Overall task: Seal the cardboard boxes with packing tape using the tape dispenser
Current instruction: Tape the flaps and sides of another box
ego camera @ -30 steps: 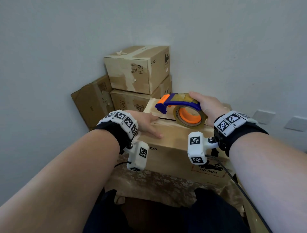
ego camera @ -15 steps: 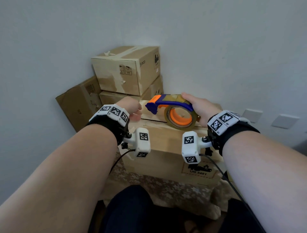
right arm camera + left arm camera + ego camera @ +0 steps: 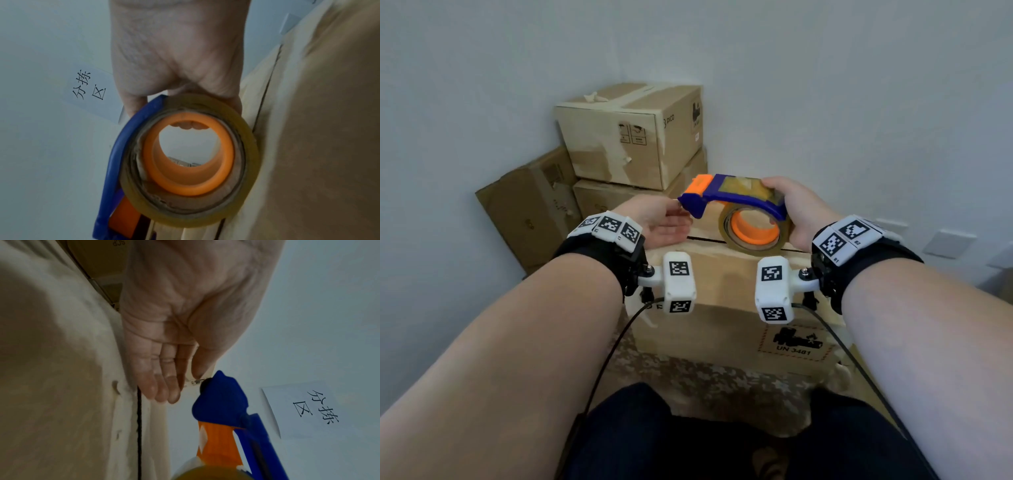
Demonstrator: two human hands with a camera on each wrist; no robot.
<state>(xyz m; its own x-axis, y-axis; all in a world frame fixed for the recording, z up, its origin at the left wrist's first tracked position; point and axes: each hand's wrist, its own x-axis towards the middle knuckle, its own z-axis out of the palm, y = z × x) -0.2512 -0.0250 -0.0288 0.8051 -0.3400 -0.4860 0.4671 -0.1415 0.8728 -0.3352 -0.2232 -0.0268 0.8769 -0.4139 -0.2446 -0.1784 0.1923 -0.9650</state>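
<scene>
A parcel sorting area: stacked cardboard boxes [image 3: 619, 137], wall sign [image 3: 308, 408] reading 分拣区.

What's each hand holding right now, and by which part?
The right hand grips the tape dispenser at its rear, fingers hooked into the roll's orange core. The left hand seems to pinch the tape end at the dispenser's blue nose.

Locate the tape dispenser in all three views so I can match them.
Head: tape dispenser at centre frame, gripped by the right hand above the near box.
Left wrist: lower right, only its blue-and-orange front end shows.
Right wrist: centre, seen side-on, with the blue frame on the left.
Shared landmark: the dark seam on the box top.
</scene>
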